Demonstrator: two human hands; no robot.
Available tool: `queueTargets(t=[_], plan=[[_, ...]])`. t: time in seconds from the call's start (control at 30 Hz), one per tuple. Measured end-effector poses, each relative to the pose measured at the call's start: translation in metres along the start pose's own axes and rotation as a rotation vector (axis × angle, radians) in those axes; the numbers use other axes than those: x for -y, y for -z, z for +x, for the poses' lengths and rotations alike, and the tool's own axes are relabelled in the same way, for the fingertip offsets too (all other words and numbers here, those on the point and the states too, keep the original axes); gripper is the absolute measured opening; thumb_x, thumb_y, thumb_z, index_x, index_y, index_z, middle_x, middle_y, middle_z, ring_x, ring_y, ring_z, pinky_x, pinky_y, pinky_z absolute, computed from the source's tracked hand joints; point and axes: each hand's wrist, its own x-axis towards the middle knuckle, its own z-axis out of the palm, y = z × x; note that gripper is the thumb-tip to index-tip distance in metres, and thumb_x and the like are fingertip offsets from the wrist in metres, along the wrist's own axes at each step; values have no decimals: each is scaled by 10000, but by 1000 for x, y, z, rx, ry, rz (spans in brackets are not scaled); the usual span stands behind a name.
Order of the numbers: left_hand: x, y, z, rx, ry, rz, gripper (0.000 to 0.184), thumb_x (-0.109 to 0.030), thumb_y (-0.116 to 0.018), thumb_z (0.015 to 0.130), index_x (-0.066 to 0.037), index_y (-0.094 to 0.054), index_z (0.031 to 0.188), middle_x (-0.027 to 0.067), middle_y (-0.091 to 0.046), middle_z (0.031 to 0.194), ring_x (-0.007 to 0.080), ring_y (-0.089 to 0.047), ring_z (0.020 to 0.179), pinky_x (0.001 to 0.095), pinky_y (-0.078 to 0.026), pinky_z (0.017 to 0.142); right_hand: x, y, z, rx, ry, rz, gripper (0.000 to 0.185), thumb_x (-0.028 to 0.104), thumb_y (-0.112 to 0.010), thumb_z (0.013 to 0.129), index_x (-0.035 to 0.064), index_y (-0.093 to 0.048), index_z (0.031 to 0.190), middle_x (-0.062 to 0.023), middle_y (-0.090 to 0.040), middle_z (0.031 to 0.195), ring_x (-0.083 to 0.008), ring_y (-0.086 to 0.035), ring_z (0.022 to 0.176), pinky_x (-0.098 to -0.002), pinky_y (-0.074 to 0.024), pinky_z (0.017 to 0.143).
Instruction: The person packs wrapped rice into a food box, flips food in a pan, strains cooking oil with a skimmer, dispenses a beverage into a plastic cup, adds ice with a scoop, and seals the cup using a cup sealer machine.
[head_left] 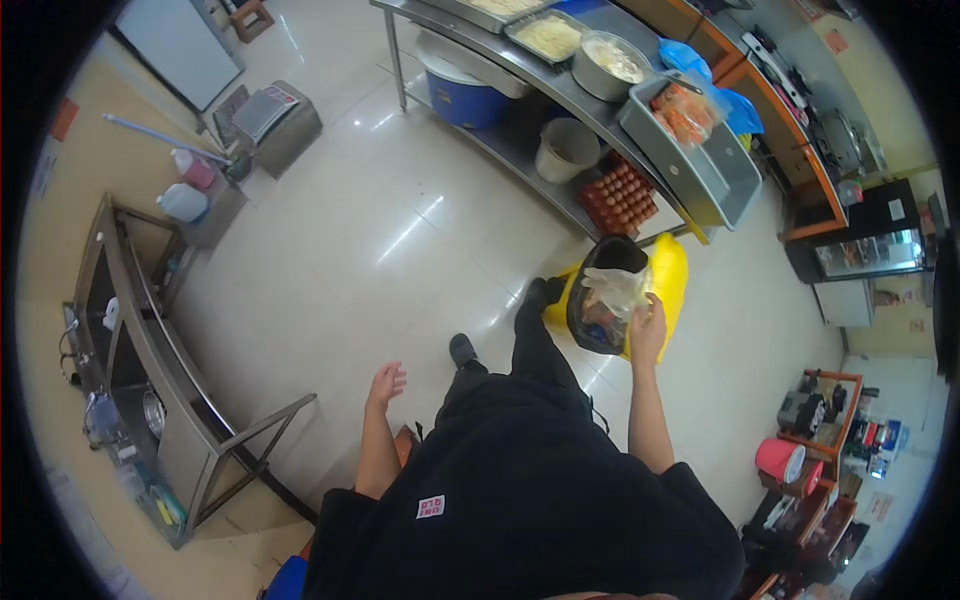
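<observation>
My right hand (648,322) pinches a piece of crumpled translucent plastic (618,287). Whether this is a bag or a disposable glove, I cannot tell. It hangs over the mouth of a yellow bin (672,270) with a black liner (577,325). Some rubbish shows inside the bin, and its yellow lid leans out to the right. My left hand (388,383) hangs over the floor with its fingers apart, holding nothing.
Ahead stands a steel table (480,42) with trays of pale food, a round pan (611,66) and a grey tub (690,150). Its lower shelf carries egg trays (620,195), a bucket (567,150) and a blue tub (465,98). A steel sink (130,350) is at left.
</observation>
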Motion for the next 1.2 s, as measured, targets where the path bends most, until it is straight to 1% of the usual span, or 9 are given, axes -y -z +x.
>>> queueTargets(t=[0.2,0.37,0.5,0.8,0.97,1.03,1.1,1.13,1.2], plan=[[141,8,-36,-53,250,-180,394,-426,-545,900,-103,-552,1127,87,-622,1000,187,-593,752,339,-468,597,-29,-30,5,8,-50,-145,330,9,-584,772,16,-520,1096,-213,-555,1032,-400,-555,966,-448,-453,836],[141,11,-85,-185,366,-118,405,-366,-513,932,-82,-522,1220,101,-597,1132,208,-581,907,364,-471,792,-147,-71,40,-46,-181,-246,387,46,-601,733,-3,-522,1109,-236,-576,1001,-442,-554,932,-480,-451,835],[96,3,-112,-270,233,-128,398,-313,-490,960,-63,-507,1268,102,-592,1174,215,-578,990,375,-479,873,-238,-116,32,427,-251,-215,560,253,-725,731,5,-548,1200,-224,-642,1078,-383,-619,992,-426,-481,869],[59,-52,-90,-256,47,94,268,-242,-534,943,-70,-624,1128,71,-617,808,109,-575,627,203,-429,490,-130,-87,-92,813,-227,625,231,188,-543,961,29,-652,1089,-48,-697,882,-107,-630,794,-243,-493,692],[43,-138,-90,-507,-478,-66,204,-217,-550,943,-86,-655,1059,11,-579,730,82,-501,570,251,-438,493,-66,-94,-101,1220,-224,791,288,238,-490,989,54,-610,1175,-63,-680,1001,-119,-619,854,-262,-490,748],[20,-203,-138,-243,-604,-414,199,-167,-563,917,-82,-612,1090,23,-623,793,119,-572,690,283,-497,653,-22,-90,-105,1469,-321,846,372,324,-438,1005,74,-549,1257,-93,-657,1090,-154,-614,940,-301,-493,821],[38,-276,-123,-464,-969,-117,296,-84,-607,815,-62,-601,1110,56,-648,972,185,-597,909,349,-497,816,10,-92,-124,1717,-366,957,431,409,-441,985,95,-538,1264,-106,-644,1126,-192,-607,988,-330,-494,846],[50,-309,-126,-122,-1020,-391,372,-73,-629,795,-57,-563,1161,94,-610,1086,195,-579,984,358,-482,859,22,-90,-137,1821,-349,1034,464,441,-428,981,98,-521,1279,-118,-627,1159,-210,-589,1029,-355,-479,881],[55,-407,-162,-714,-1375,-582,495,-99,-627,815,-54,-416,1261,143,-536,1130,244,-544,1043,390,-453,894,42,-87,-169,1962,-313,1003,509,482,-415,972,103,-491,1303,-132,-581,1231,-247,-554,1095,-395,-441,945]])
